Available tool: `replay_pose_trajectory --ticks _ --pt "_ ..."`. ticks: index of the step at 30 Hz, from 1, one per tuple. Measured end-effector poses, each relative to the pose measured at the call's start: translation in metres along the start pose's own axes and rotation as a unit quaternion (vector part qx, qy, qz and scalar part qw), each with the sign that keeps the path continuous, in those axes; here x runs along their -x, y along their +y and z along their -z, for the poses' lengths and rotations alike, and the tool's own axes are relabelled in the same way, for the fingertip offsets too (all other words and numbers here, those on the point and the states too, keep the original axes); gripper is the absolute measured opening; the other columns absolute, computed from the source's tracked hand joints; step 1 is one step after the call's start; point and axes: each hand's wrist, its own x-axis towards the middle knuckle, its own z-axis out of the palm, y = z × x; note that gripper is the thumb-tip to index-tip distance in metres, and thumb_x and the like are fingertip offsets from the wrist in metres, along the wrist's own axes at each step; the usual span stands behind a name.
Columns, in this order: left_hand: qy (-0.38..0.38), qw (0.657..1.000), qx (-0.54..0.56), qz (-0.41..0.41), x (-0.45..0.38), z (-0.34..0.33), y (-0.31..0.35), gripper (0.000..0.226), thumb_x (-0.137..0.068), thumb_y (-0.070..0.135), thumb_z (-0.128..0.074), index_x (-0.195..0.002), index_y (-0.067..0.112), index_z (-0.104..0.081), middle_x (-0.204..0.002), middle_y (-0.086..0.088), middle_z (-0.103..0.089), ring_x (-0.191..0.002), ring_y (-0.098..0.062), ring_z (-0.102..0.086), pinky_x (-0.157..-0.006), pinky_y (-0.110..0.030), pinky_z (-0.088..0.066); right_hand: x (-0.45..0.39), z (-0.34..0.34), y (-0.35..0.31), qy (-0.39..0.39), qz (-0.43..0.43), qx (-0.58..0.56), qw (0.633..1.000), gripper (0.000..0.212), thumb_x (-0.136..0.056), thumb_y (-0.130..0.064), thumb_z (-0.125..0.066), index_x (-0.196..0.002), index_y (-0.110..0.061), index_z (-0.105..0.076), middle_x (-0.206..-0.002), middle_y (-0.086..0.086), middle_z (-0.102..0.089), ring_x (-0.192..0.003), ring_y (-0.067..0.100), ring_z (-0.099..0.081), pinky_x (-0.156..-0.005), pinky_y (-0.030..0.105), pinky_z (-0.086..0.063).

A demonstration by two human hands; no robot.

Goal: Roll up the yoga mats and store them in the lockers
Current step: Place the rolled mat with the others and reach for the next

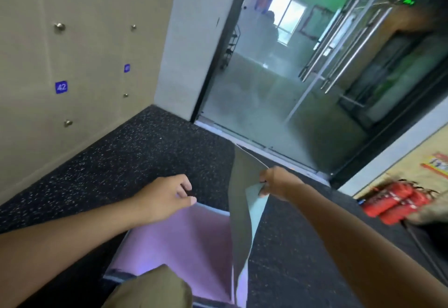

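The right hand (278, 183) pinches the lifted corner of the yoga mat (179, 242), and its fingertips are hidden behind the raised flap. Below that grip, the mat's near end is covered by a knee (150, 288) and cut off by the bottom edge. Left of the grip, the left hand (164, 198) is curled; whether it holds anything cannot be told.

Soft motion blur, wide-angle tilt, daylight glare from the far window (288, 14).
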Motion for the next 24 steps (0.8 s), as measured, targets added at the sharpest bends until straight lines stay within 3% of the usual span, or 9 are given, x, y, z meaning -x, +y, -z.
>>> replay_pose_trajectory --ticks 4,7,10,15,17,20,24 --pt "-0.027 0.998 -0.002 -0.054 0.01 -0.029 0.072 0.025 -0.089 0.041 -0.076 -0.107 0.027 -0.064 -0.091 0.014 -0.074 -0.081 -0.005 -0.068 -0.07 -0.02 -0.051 0.071 0.046 0.05 0.079 -0.04 -0.004 0.996 0.04 -0.081 -0.03 -0.083 -0.115 -0.016 -0.069 -0.104 0.012 -0.062 -0.104 0.032 -0.063 -0.075 0.031 -0.042" --pt "-0.036 0.995 -0.009 -0.097 0.018 -0.041 0.127 0.027 -0.089 0.045 -0.074 -0.108 0.03 -0.063 -0.092 0.016 -0.073 -0.081 -0.005 -0.068 -0.08 -0.027 -0.055 0.117 0.082 0.071 0.148 -0.053 -0.025 0.987 0.031 -0.08 -0.029 -0.083 -0.106 -0.015 -0.072 -0.1 0.013 -0.069 -0.095 0.033 -0.065 -0.079 0.036 -0.053" --pt "-0.021 0.99 -0.013 -0.135 0.026 -0.045 0.177 0.03 -0.09 0.046 -0.073 -0.112 0.028 -0.061 -0.095 0.015 -0.071 -0.084 -0.01 -0.069 -0.088 -0.038 -0.056 0.155 0.111 0.077 0.227 -0.045 -0.025 0.973 0.024 -0.083 -0.029 -0.08 -0.091 -0.012 -0.065 -0.091 0.017 -0.065 -0.085 0.035 -0.062 -0.074 0.039 -0.053" --pt "0.047 0.983 -0.027 -0.175 0.037 -0.036 0.232 0.061 -0.092 0.045 -0.071 -0.142 0.024 -0.042 -0.135 0.0 -0.055 -0.118 -0.019 -0.057 -0.104 -0.038 -0.046 0.191 0.134 0.059 0.352 0.006 -0.024 0.936 0.027 -0.089 -0.029 -0.072 -0.092 -0.006 -0.059 -0.085 0.011 -0.056 -0.084 0.034 -0.055 -0.069 0.041 -0.045" --pt "0.075 0.981 -0.028 -0.175 0.038 -0.024 0.244 0.069 -0.092 0.044 -0.071 -0.148 0.023 -0.036 -0.143 -0.004 -0.05 -0.124 -0.022 -0.055 -0.106 -0.039 -0.044 0.199 0.14 0.043 0.388 0.027 -0.025 0.921 0.026 -0.09 -0.028 -0.07 -0.09 -0.004 -0.058 -0.087 0.011 -0.058 -0.087 0.033 -0.052 -0.07 0.042 -0.04" --pt "0.126 0.977 -0.025 -0.17 0.035 0.003 0.258 0.068 -0.092 0.045 -0.071 -0.147 0.025 -0.038 -0.139 -0.003 -0.053 -0.118 -0.024 -0.058 -0.101 -0.039 -0.046 0.211 0.146 0.014 0.435 0.049 -0.051 0.898 0.021 -0.091 -0.021 -0.07 -0.091 -0.003 -0.059 -0.091 0.014 -0.061 -0.086 0.029 -0.047 -0.07 0.04 -0.036" --pt "0.158 0.966 -0.042 -0.2 0.038 0.052 0.267 0.048 -0.09 0.049 -0.071 -0.131 0.03 -0.054 -0.113 0.009 -0.064 -0.1 -0.017 -0.062 -0.095 -0.039 -0.05 0.213 0.152 -0.023 0.474 0.09 -0.058 0.874 0.008 -0.087 0.002 -0.063 -0.09 -0.005 -0.062 -0.089 0.014 -0.064 -0.09 0.037 -0.056 -0.07 0.042 -0.043"
